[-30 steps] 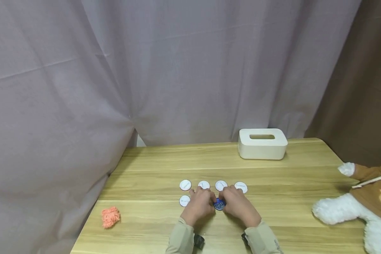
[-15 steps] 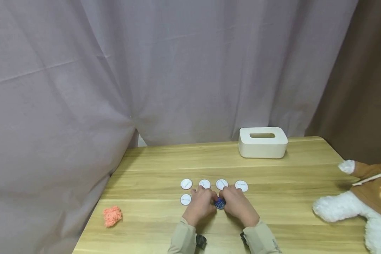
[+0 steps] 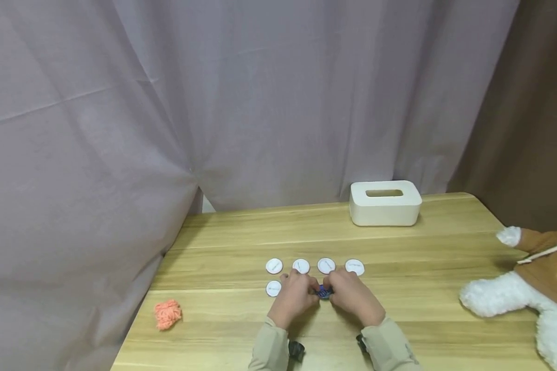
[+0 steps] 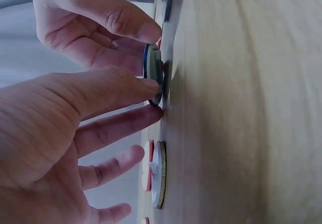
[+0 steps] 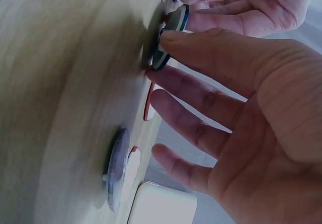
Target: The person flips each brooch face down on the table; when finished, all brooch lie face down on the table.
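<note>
A round blue-faced badge point(image 3: 324, 292) sits low over the wooden table, pinched from both sides. My left hand point(image 3: 296, 298) has thumb and fingertips at its left edge, the other fingers spread loosely. My right hand point(image 3: 353, 296) pinches the right edge the same way. In the left wrist view the badge point(image 4: 153, 75) is nearly edge-on, with its pale underside toward the tabletop. The right wrist view shows the badge point(image 5: 176, 22) tilted, the right thumb against its underside. White round badges point(image 3: 300, 266) lie in a row just beyond the hands, each with a thin dark line.
Another white badge point(image 3: 273, 288) lies left of my left hand. A white tissue box point(image 3: 385, 204) stands at the back of the table. Coral yarn point(image 3: 168, 315) lies at the left, and a plush toy point(image 3: 538, 283) sits at the right edge. A grey curtain point(image 3: 278, 103) hangs behind.
The head view has shifted slightly. Both hands keep hold of the blue badge, whose face shows narrower and more covered by the fingers than a second ago. The white badges stay in place.
</note>
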